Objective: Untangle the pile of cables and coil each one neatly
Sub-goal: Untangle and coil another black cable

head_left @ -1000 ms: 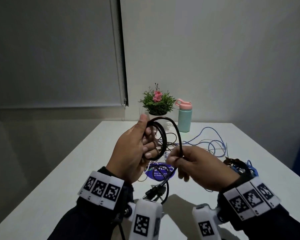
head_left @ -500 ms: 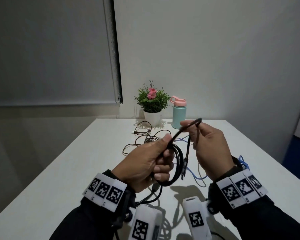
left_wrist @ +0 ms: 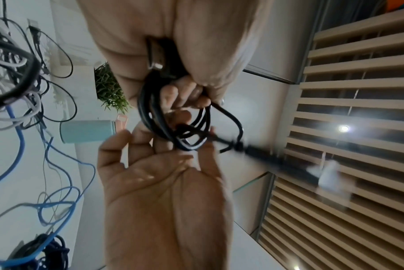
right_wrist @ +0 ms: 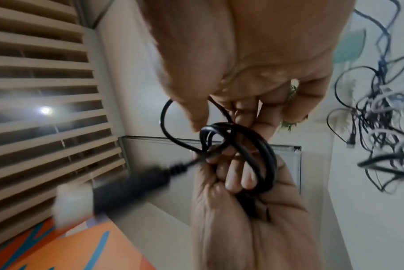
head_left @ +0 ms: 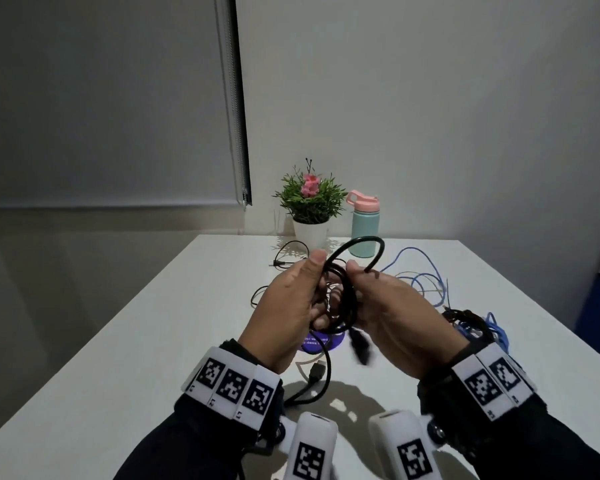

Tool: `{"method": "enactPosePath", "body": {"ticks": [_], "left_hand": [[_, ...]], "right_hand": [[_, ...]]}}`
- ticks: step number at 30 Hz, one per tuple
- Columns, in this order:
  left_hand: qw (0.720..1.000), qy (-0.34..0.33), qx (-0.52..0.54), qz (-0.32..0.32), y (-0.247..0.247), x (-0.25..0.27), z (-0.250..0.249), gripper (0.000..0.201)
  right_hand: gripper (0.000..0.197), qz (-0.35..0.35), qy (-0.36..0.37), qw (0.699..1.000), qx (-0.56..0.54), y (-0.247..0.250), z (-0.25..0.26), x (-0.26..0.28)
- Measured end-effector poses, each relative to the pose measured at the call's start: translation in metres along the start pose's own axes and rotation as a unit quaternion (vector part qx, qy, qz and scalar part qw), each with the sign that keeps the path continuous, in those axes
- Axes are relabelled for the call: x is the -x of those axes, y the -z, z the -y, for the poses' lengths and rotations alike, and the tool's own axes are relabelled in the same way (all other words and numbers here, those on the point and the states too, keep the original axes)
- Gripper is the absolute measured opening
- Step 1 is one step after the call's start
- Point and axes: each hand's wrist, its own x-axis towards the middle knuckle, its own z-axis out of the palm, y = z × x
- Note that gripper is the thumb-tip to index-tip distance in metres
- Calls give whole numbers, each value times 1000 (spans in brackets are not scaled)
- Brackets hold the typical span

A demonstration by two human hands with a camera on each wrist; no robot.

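Observation:
A thick black cable hangs in a small coil above the white table. My left hand grips the coil, fingers curled through it. My right hand pinches a fresh loop of the same cable against the coil. One plug swings blurred below the hands; a USB end dangles near the table. Behind the hands lies a tangle of thin black cables and a blue cable. At the right rests a wound black and blue bundle.
A potted plant and a teal bottle with a pink lid stand at the table's far edge by the wall. A purple round disc lies under the hands. The table's right edge runs close to the wound bundle.
My right hand has come down from its raised position and brought the cable back to the coil. The loose plug end now swings below the hands.

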Motion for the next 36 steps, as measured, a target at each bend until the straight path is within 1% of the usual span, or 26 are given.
{"method": "enactPosePath", "body": {"ticks": [1, 2, 4, 6, 7, 9, 10, 12, 14, 15, 17, 19, 20, 22, 23, 24, 25, 26, 27, 28, 29, 30, 31, 33, 34, 36], "left_hand": [[1000, -14, -15, -8, 2, -1, 0, 38], [999, -24, -30, -14, 3, -2, 1, 40], [998, -37, -54, -24, 4, -3, 5, 42], [997, -44, -61, -30, 5, -4, 6, 37], [997, -48, -57, -32, 6, -5, 5, 38], [994, -66, -46, -68, 16, -8, 1, 37], [993, -69, -34, -90, 19, -11, -1, 38], [988, -58, 14, -144, 32, -17, -7, 40], [974, -44, 114, -192, 51, -22, -17, 38], [962, -39, 172, -209, 61, -23, -24, 38], [939, -33, 264, -219, 76, -23, -35, 40], [932, -35, 300, -200, 75, -21, -39, 41], [937, -40, 291, -188, 68, -20, -38, 41], [959, -61, 211, -179, 54, -18, -33, 39], [969, -73, 158, -177, 47, -18, -31, 38], [975, -85, 111, -171, 41, -16, -28, 37], [980, -93, 74, -158, 36, -16, -26, 37], [984, -98, 46, -142, 31, -14, -23, 37], [987, -100, 28, -125, 26, -13, -20, 38], [989, -100, 17, -110, 21, -10, -18, 38], [990, -97, 11, -98, 17, -8, -15, 39], [992, -91, 11, -89, 13, -6, -13, 39], [993, -80, 18, -83, 10, -4, -11, 40], [994, -55, 53, -82, 5, -1, -8, 41], [992, -43, 78, -87, 2, -1, -6, 42], [988, -21, 123, -94, -1, -2, -4, 42]], "right_hand": [[42, 23, -10, 999, -20, -5, -1, 0], [34, 36, -8, 999, -25, -8, -3, -1], [16, 52, 25, 998, 17, -8, -6, 1], [34, 53, 19, 994, 95, -1, -8, 4], [38, 40, 6, 988, 151, 3, -7, 6], [30, 36, -26, 973, 228, 1, -5, 6], [25, 42, -38, 968, 246, 1, -4, 9], [19, 66, -36, 960, 270, 0, -1, 9], [20, 117, -20, 951, 286, 4, 5, 13], [20, 137, -13, 942, 305, 7, 10, 15], [20, 140, -2, 913, 383, 14, 19, 17], [19, 119, -13, 872, 474, 16, 22, 16], [18, 116, -25, 846, 519, 15, 21, 16], [19, 105, -52, 770, 627, 12, 19, 17], [27, 96, -60, 741, 662, 10, 19, 18], [39, 88, -63, 737, 667, 7, 20, 19], [53, 80, -64, 762, 640, 4, 21, 20], [65, 73, -63, 810, 579, 2, 21, 19], [71, 73, -61, 868, 488, -1, 21, 18], [71, 86, -58, 915, 391, -5, 21, 18], [66, 102, -50, 940, 322, -7, 19, 17], [58, 106, -34, 948, 297, -8, 17, 16], [48, 93, -13, 950, 297, -10, 14, 15], [28, 25, 19, 954, 297, -11, 6, 12], [22, -9, 25, 956, 292, -11, 3, 11], [14, -42, 25, 956, 288, -9, 1, 9]]}}
